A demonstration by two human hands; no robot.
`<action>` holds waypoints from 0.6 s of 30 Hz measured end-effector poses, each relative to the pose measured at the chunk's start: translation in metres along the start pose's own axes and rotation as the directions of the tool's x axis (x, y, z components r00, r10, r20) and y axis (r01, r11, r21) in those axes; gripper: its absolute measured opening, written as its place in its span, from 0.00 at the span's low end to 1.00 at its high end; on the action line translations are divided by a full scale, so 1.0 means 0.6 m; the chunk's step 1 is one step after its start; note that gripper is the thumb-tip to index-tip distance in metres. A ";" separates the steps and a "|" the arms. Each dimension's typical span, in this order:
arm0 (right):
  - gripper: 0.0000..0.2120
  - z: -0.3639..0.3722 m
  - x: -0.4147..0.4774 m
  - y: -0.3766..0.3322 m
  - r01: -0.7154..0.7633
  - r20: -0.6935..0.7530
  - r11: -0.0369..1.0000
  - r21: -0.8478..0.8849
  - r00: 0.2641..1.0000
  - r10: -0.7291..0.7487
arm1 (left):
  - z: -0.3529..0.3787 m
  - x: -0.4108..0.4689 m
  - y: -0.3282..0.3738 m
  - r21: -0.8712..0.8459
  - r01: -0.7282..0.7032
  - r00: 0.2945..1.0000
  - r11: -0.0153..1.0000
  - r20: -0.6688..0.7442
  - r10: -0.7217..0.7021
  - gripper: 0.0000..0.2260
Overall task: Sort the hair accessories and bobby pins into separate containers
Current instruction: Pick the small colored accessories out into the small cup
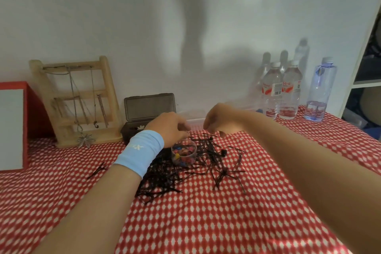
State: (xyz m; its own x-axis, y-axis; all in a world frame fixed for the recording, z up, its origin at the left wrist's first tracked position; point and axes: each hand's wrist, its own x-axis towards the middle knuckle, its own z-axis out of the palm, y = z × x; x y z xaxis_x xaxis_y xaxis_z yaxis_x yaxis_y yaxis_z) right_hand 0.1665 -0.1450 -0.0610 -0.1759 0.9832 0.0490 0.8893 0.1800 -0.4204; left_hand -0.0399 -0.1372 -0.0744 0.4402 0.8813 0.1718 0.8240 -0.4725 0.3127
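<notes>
A heap of black bobby pins (208, 163) lies spread on the red-and-white cloth. In its middle stands a small clear round tub (184, 155) holding colourful little hair accessories. My left hand (168, 128), with a light blue wristband, hovers just above and behind the tub with its fingers curled. My right hand (221, 119) is over the far edge of the heap, fingers bent down toward the pins. Whether either hand holds a pin is hidden by the fingers and blur. A dark box (144, 118) with its lid raised stands behind my left hand.
A wooden jewellery rack (82, 101) with necklaces leans on the wall at the left, beside a red box (31, 109). Three water bottles (290, 90) stand at the back right. A clear flat container (194, 116) lies behind my hands. A stray pin (98, 170) lies at the left.
</notes>
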 end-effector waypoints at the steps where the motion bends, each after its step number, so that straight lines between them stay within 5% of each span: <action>1: 0.08 -0.002 0.003 0.015 -0.028 0.015 0.999 -0.021 0.999 0.028 | 0.001 0.010 0.011 -0.010 -0.029 0.999 1.000 0.013 0.029 0.11; 11: 0.14 0.026 0.049 0.080 -0.014 0.059 0.981 -0.192 0.998 0.026 | 0.085 0.075 0.097 -0.013 -0.233 0.902 0.972 0.372 0.221 0.15; 18: 0.09 0.051 0.079 0.088 0.055 0.091 0.968 -0.244 0.995 -0.034 | 0.081 0.091 0.069 -0.068 -0.184 0.928 0.981 0.317 0.196 0.12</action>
State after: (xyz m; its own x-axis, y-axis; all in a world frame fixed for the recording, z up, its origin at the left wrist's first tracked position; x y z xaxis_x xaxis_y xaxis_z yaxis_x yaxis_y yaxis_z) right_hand 0.1919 -0.0896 -0.1088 -0.2434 0.9697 -0.0195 0.9544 0.2359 -0.1828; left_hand 0.0354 -0.1084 -0.0972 0.6830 0.7265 -0.0759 0.7030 -0.6255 0.3385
